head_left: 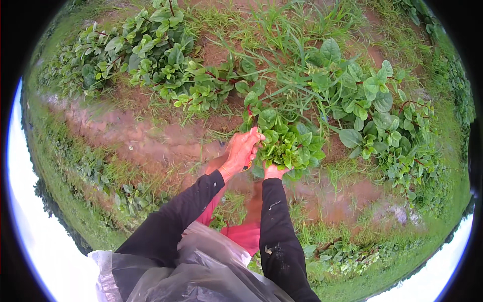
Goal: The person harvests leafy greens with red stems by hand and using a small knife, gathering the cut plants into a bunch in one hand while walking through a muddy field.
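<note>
My left hand (242, 151) is closed around a knife (255, 121); its short dark blade points away from me, beside a red-stemmed shoot. The end of the handle shows below the fist. Just to the right, my right hand (275, 171) supports a thick bunch of Malabar spinach (287, 146) from below. Its glossy green leaves hide most of those fingers. Both hands are close together, with the left at the bunch's left edge. Whether the blade touches a stem, I cannot tell.
Leafy plants with red stems (161, 55) grow at the far left, and more plants (377, 105) stand to the right. Tall grass (282, 60) rises between them. A wet, muddy furrow (121, 131) crosses the ground. Clear plastic sheeting (201, 267) covers my lap.
</note>
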`<state>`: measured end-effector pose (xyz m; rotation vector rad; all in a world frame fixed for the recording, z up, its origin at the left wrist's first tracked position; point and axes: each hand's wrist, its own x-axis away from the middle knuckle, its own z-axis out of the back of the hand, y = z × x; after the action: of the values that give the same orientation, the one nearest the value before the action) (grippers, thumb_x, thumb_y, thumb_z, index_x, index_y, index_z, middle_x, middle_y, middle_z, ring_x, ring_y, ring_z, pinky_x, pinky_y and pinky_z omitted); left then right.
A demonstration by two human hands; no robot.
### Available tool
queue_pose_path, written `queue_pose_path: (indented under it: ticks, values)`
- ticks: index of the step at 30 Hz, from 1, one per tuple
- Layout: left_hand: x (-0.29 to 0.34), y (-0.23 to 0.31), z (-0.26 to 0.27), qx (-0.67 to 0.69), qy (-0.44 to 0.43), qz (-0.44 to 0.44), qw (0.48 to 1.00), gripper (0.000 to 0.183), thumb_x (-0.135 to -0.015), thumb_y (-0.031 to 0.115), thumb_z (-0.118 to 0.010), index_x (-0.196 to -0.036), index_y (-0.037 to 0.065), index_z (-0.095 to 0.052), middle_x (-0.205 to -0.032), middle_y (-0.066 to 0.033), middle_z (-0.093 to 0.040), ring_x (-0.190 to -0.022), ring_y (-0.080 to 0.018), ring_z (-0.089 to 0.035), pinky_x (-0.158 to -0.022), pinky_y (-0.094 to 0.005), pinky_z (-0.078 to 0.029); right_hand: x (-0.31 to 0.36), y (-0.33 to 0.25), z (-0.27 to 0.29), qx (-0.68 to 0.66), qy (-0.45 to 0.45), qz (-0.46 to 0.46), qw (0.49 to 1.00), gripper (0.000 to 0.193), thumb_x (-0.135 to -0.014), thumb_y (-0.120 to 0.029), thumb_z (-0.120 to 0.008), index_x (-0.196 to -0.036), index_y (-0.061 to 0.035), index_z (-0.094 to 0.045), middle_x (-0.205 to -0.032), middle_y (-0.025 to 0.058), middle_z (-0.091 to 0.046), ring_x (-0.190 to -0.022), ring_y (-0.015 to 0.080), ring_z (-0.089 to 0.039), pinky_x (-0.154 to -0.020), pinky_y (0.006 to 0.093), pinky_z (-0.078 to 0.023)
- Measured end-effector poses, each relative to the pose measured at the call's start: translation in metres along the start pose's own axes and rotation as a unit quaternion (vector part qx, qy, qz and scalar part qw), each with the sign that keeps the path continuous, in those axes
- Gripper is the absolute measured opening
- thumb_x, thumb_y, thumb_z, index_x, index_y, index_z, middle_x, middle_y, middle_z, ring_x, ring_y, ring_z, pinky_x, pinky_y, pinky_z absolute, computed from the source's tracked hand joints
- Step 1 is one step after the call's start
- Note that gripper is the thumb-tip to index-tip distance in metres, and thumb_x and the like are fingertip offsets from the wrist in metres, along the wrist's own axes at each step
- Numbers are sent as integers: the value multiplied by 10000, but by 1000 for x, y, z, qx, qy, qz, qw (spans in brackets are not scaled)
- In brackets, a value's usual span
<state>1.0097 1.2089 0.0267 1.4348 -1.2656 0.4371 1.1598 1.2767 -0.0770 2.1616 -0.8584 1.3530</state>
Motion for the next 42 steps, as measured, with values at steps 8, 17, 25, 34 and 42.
queue_pose_path:
  ticks: [8,17,25,34,42]
  values:
    - [22,-11,9,-69,-11,-59,996,395,-1011,373,-489,-959,7,-627,-610,61,-443,-432,-10,-346,-401,-199,-269,1,12,7,130,-26,-51,990,666,-813,-598,-506,-1305,-149,-544,-1318,98,-561,-1194,368,-489,-972,571,-391]
    - [37,-6,6,-97,-60,-1,994,346,-1007,307,-473,-1181,40,-608,-687,47,-522,-482,-4,-381,-417,-181,-291,1,-7,5,665,-97,189,716,586,-866,-523,-486,-1323,-158,-532,-1353,82,-541,-1247,355,-454,-1032,566,-315]
    - [35,-1,3,-333,-106,-95,932,405,-986,232,-462,-1342,45,-513,-718,4,-564,-630,-60,-516,-563,-251,-436,-4,-28,10,850,-156,391,316,517,-914,-456,-469,-1339,-167,-521,-1384,69,-524,-1294,344,-423,-1085,562,-248]
    - [-67,15,119,-384,114,-61,914,291,-1004,355,-426,-927,81,-482,-663,-41,-567,-493,-108,-519,-424,-268,-407,-6,-44,24,881,-149,372,251,509,-920,-433,-517,-1361,-179,-509,-1415,55,-504,-1310,323,-432,-1114,524,-254]
    - [-182,29,122,-371,-136,69,916,544,-930,602,-425,-878,86,-587,-605,-10,-539,-434,-113,-474,-368,-277,-363,-32,-29,16,864,-136,428,225,445,-948,-342,-482,-1348,-149,-498,-1411,83,-496,-1311,287,-435,-1101,437,-319]
